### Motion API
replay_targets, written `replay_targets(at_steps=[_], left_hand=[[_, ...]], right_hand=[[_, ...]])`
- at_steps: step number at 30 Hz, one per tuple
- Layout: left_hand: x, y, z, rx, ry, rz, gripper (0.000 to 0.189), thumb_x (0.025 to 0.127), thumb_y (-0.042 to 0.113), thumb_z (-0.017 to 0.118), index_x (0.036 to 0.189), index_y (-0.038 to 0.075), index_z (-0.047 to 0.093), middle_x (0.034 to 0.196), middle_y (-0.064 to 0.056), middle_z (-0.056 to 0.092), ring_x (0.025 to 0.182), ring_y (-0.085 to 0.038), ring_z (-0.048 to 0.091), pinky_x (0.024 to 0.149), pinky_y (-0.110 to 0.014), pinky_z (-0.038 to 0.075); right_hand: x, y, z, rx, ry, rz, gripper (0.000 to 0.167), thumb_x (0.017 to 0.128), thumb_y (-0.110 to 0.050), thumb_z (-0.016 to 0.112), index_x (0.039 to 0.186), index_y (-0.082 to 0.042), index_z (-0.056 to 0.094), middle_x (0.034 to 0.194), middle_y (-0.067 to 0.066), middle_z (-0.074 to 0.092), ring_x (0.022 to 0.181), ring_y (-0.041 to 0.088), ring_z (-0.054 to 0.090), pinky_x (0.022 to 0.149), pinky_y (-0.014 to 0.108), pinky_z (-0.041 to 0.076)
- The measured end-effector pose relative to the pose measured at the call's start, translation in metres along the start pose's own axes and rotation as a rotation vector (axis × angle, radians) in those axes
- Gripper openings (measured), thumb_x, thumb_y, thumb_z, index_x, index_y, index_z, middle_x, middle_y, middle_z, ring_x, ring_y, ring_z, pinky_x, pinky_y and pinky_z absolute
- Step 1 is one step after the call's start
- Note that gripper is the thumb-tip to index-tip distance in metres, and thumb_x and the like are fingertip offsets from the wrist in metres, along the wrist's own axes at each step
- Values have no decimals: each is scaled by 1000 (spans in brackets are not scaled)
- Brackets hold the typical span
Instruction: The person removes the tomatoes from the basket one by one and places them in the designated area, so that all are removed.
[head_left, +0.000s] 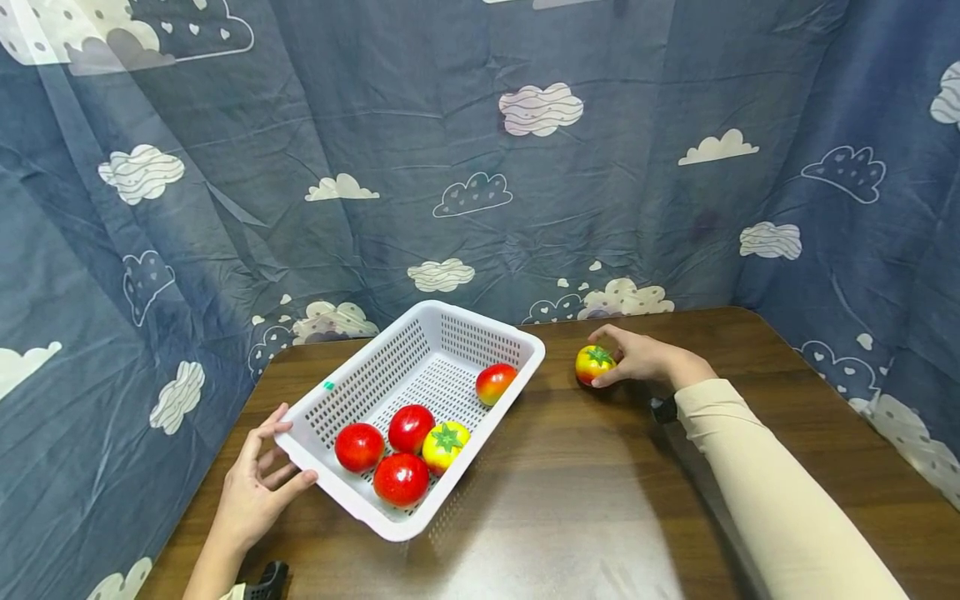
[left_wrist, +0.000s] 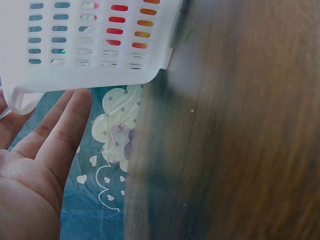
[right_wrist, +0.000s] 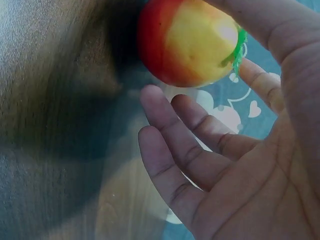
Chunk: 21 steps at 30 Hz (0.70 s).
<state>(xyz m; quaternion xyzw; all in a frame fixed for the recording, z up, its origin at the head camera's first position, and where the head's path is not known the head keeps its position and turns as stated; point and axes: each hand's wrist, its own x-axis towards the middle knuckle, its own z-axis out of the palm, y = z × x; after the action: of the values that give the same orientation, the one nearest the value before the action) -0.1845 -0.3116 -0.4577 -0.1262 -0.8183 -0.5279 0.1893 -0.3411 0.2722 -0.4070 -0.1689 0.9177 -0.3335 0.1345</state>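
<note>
At the corner of a white perforated plastic basket point(head_left: 433, 310) is my left hand point(head_left: 251, 487), its fingertips and thumb right at the rim; in the left wrist view two fingers point(left_wrist: 62, 132) extend straight below the basket's edge. Several red toy tomatoes point(head_left: 401, 480) lie inside, along with a yellow one with a green leaf top point(head_left: 444, 443) and a red-yellow one point(head_left: 496, 384) against the right wall. Right of the basket, my right hand point(head_left: 645, 360) pinches a yellow-and-red toy tomato point(right_wrist: 192, 42) between thumb and index finger, the other fingers spread.
The brown wooden table point(head_left: 540, 500) carries the basket at its left part. A blue cloth with cloud prints point(head_left: 480, 250) hangs behind the table and on both sides. Dark bands point(head_left: 663, 408) sit at the wrists.
</note>
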Motion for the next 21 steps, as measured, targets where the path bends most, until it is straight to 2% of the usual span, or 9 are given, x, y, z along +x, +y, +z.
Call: replay_targets(at_steps=[6, 10, 13, 21], left_hand=[[0, 0, 0, -3, -3, -1, 77, 79, -16, 86, 144, -5, 47, 166, 20, 41, 114, 8, 68, 89, -13, 62], [0, 0, 0, -3, 2, -2, 76, 78, -16, 86, 143, -5, 48, 165, 20, 41, 114, 7, 68, 88, -13, 62], [0, 1, 0, 0, 1, -3, 76, 78, -16, 86, 143, -5, 48, 165, 20, 41, 114, 8, 68, 88, -13, 62], [0, 1, 0, -3, 0, -8, 76, 79, -15, 86, 144, -5, 48, 166, 19, 41, 114, 8, 68, 88, -13, 62]], right_hand=[[-1, -2, -13, -29, 11, 7, 78, 88, -24, 90, 148, -2, 45, 128, 35, 62, 119, 45, 63, 96, 49, 57], [-2, -11, -25, -75, 38, -20, 74, 91, -26, 87, 149, -5, 46, 143, 33, 55, 131, 51, 57, 105, 61, 54], [-2, -22, -32, -84, 58, -47, 69, 94, -24, 85, 149, -5, 48, 149, 30, 52, 134, 51, 54, 107, 64, 52], [6, -65, -39, -134, 63, -79, 60, 96, -23, 81, 147, -13, 50, 116, 22, 61, 102, 32, 64, 85, 41, 57]])
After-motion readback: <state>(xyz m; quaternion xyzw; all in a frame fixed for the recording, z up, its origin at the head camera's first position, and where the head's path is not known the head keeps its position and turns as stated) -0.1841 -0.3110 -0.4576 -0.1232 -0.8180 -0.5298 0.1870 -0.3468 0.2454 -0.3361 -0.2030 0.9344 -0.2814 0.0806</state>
